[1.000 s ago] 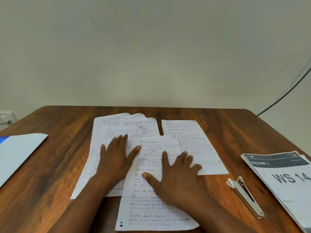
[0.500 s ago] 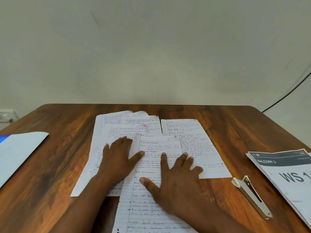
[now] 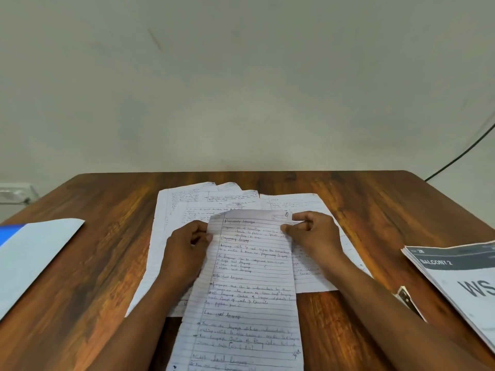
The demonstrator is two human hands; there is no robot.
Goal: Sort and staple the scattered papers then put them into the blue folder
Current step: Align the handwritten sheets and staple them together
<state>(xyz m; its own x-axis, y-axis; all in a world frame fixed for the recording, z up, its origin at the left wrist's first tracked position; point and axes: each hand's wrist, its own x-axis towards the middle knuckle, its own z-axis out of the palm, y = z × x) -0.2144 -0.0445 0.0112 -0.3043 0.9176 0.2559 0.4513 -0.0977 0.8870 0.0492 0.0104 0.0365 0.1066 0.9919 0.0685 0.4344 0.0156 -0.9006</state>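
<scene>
A lined handwritten sheet (image 3: 249,285) is lifted off the table toward me. My left hand (image 3: 184,250) pinches its left edge near the top, and my right hand (image 3: 313,236) pinches its upper right edge. Under it several more handwritten sheets (image 3: 187,207) lie fanned on the wooden table (image 3: 375,210), one of them (image 3: 300,202) to the right. The folder (image 3: 32,253) lies at the left edge, pale with a blue strip showing. Only a tip of the stapler (image 3: 404,297) shows behind my right forearm.
A stack of printed booklets (image 3: 460,279) marked "BALCONY 2" lies at the right edge. A black cable (image 3: 460,153) runs down the wall at the far right. A wall socket (image 3: 16,194) sits at the far left.
Both hands were pressed flat on the papers; now each pinches a top edge of the front sheet, which has been lifted and drawn toward me. The view has shifted a little.
</scene>
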